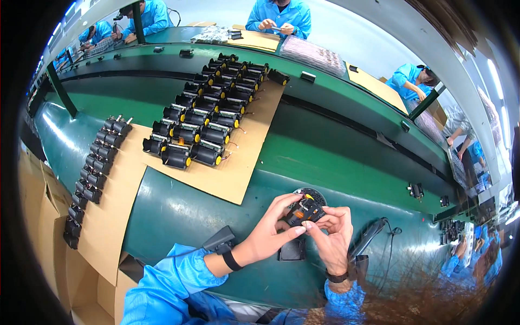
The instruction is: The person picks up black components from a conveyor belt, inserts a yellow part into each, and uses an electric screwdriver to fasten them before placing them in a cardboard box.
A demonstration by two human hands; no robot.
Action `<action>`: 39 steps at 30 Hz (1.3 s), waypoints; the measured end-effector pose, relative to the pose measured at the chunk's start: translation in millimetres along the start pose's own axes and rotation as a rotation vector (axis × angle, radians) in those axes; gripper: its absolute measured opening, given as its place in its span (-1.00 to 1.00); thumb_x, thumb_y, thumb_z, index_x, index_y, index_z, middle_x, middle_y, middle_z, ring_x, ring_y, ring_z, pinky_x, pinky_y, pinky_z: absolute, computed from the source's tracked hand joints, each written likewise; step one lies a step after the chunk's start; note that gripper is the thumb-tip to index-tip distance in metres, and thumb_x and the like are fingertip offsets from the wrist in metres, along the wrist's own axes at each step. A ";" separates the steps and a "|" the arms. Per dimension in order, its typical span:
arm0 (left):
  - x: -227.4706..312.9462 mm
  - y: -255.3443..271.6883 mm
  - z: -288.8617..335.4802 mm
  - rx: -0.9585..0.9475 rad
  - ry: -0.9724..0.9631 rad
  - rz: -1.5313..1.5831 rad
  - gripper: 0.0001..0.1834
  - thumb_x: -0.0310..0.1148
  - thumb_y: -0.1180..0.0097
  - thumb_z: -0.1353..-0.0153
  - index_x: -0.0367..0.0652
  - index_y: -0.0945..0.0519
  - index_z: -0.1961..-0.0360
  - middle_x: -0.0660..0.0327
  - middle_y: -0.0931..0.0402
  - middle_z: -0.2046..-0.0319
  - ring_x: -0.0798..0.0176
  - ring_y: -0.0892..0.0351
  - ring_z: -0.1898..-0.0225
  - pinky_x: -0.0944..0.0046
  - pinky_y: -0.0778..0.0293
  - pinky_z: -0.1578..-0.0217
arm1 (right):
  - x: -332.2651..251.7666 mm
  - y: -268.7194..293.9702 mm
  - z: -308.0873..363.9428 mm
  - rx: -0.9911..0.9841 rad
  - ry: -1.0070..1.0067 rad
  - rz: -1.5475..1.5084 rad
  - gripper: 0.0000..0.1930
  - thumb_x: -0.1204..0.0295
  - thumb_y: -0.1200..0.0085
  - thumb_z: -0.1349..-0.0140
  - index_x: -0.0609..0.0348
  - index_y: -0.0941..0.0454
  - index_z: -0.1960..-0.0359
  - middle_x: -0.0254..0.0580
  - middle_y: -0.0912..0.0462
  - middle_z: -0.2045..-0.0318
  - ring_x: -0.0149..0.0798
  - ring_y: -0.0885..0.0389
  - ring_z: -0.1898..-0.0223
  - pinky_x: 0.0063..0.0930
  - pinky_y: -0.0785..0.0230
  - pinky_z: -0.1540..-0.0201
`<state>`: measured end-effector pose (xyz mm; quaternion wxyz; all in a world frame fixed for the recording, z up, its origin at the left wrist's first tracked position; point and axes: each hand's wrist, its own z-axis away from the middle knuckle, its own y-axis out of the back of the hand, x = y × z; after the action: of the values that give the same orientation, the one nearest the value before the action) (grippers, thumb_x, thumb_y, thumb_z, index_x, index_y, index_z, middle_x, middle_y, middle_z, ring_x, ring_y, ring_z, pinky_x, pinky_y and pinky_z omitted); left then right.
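Note:
Between both hands, over the green bench, is a small black plastic housing with orange and yellow parts showing inside. My left hand pinches its left side, thumb at the lower edge. On its right side, my right hand grips it with the fingers curled and thumb at the front. A round dish with dark contents lies just behind the housing. Beneath my hands a flat black square piece rests on the bench. Both wrists wear dark bands, and a black clip with a cord sits by the left one.
Cardboard at left carries rows of black units with yellow ends. Farther left, another cardboard strip holds black parts. A dark handheld tool with a cord lies right of my hand. Beyond the conveyor, co-workers in blue sit.

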<state>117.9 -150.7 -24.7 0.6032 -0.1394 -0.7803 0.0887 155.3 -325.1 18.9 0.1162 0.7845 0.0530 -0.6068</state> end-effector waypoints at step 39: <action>14.9 2.9 0.7 -0.161 -0.038 -0.206 -0.55 -0.33 -0.05 -0.54 -0.35 -0.45 -0.33 0.06 -0.38 -0.18 0.26 -0.54 -0.03 0.34 -0.53 0.11 | -12.5 10.6 -6.3 -0.046 0.149 0.115 -0.32 0.54 -0.34 -0.19 0.10 -0.36 -0.37 -0.23 -0.58 0.08 -0.32 -0.60 0.15 -0.43 -0.53 0.10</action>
<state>114.1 -143.1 -12.2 0.5811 -0.1046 -0.8064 -0.0340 160.3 -333.0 33.7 0.1645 0.8263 0.0300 -0.5378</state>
